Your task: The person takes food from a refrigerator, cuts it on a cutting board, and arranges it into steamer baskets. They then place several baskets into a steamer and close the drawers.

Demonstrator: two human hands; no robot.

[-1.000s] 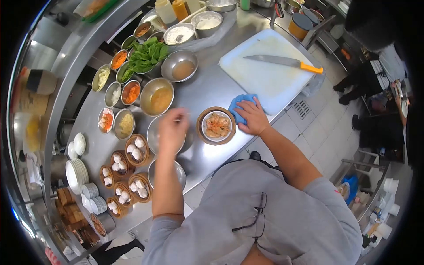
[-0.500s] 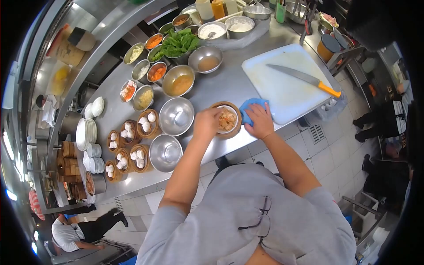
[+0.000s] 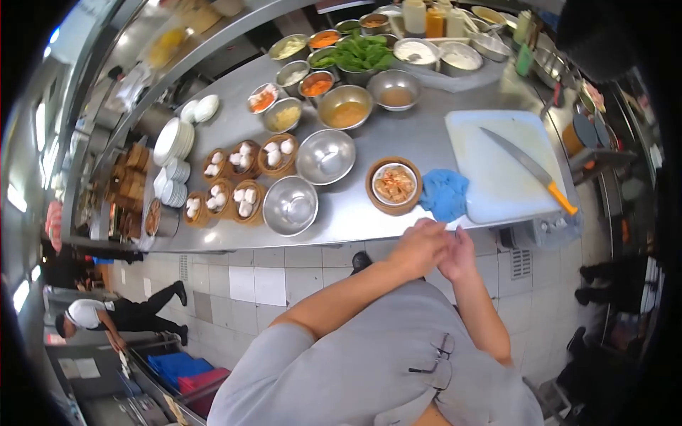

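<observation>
My left hand [image 3: 419, 250] and my right hand [image 3: 458, 257] are together just off the table's front edge, touching each other. The fingers of both are curled in; anything between them is hidden. Just beyond them lies a crumpled blue cloth [image 3: 445, 195], beside the cutting board. To its left, a round bamboo steamer [image 3: 377, 202] holds a white bowl [image 3: 377, 181] of pale, sauced food pieces with red bits [image 3: 395, 186]. Neither hand touches the steamer.
A white cutting board [image 3: 490, 170] carries a yellow-handled knife [image 3: 529, 169]. Two metal bowls [image 3: 290, 206] stand left of the steamer, near several small steamers of white buns [image 3: 245, 202]. Ingredient bowls [image 3: 345, 106] line the back. A person [image 3: 117, 312] is at far left.
My left hand has left the bowl in the steamer, and my right hand has let go of the blue cloth. Both have drawn back toward my body and met. The view has shifted left.
</observation>
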